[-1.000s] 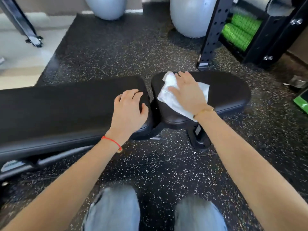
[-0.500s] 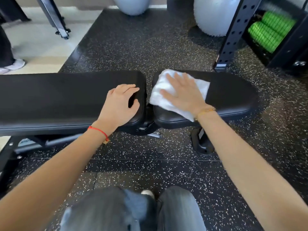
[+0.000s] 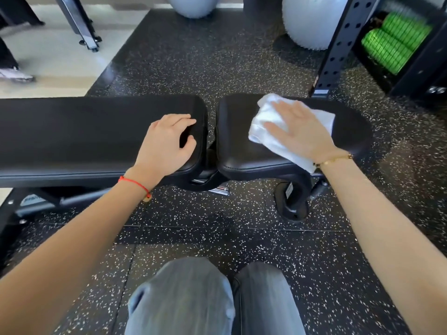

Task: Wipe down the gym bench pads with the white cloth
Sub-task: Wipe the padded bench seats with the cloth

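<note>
right hand (image 3: 298, 131) flat, fingers spread, pressing white cloth (image 3: 266, 131) onto short seat pad (image 3: 242, 151) of bench. left hand (image 3: 167, 143) loosely curled, empty, braced on long back pad (image 3: 84, 131). that pad's long axis runs leftward; likely unwiped, nearer left hand.

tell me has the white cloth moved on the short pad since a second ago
Yes. The white cloth under the right hand has slid rightward along the seat pad, away from the gap beside the long pad.
</note>
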Demonstrator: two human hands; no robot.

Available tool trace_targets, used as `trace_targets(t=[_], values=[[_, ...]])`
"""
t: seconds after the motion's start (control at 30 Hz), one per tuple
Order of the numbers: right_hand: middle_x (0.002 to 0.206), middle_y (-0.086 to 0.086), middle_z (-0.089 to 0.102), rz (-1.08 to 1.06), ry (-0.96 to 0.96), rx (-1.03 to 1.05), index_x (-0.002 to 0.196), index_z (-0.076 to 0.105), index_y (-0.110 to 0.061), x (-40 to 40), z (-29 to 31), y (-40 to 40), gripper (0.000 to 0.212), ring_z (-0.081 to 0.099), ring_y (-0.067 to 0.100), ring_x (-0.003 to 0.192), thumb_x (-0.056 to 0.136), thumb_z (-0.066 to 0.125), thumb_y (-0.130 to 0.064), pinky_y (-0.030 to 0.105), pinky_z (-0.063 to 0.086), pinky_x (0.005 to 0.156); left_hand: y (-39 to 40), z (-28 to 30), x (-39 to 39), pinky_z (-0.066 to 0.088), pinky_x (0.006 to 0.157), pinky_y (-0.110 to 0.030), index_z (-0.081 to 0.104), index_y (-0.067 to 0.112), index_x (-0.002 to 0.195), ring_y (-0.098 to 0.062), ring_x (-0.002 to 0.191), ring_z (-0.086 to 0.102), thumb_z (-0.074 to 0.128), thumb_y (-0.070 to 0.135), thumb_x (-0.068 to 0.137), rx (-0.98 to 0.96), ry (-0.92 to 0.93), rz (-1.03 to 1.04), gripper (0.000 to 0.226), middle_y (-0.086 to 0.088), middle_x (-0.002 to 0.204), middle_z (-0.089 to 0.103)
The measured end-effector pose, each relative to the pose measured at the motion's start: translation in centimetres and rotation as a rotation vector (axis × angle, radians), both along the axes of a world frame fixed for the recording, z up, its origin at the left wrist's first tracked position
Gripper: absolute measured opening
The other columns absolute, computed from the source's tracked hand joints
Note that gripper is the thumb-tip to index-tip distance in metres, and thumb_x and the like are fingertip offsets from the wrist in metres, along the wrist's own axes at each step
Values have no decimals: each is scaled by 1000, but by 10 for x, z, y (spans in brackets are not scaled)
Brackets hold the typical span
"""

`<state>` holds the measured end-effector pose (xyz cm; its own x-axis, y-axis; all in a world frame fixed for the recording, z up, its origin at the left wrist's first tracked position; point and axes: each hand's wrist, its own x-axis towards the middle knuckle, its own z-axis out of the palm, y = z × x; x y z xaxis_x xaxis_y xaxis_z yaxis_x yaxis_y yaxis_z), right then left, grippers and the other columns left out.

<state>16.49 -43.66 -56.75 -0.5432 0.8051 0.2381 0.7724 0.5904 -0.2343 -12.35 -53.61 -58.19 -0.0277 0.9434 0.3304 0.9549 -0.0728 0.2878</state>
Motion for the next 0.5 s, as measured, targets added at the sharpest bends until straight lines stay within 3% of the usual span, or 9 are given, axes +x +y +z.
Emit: trace_targets(t=[0.17, 0.4, 0.5], values=[[156, 0, 40, 201, -46, 170, 153, 35, -22, 5, -27, -48, 63, 31, 27, 146, 100, 42, -55, 43, 25, 120, 0, -1, 0, 37, 112, -44, 61, 10, 131, -25, 132, 48, 55, 19, 92, 7, 4, -4, 40, -6, 140, 57], [157, -3, 38, 189, -236, 402, 154, 33, -29, -41, -47, -73, 74, 35, 29, 145, 93, 38, -72, 48, 31, 115, -1, 0, 2, 34, 115, -45, 57, 11, 135, -24, 137, 44, 54, 19, 94, -20, 9, -7, 42, -6, 144, 53], [156, -2, 40, 179, -213, 418, 152, 36, -27, -27, -53, -66, 78, 36, 28, 145, 91, 39, -74, 47, 32, 116, -3, 0, -1, 34, 115, -45, 56, 11, 137, -25, 137, 44, 52, 20, 96, -26, 27, -13, 42, -6, 146, 52]])
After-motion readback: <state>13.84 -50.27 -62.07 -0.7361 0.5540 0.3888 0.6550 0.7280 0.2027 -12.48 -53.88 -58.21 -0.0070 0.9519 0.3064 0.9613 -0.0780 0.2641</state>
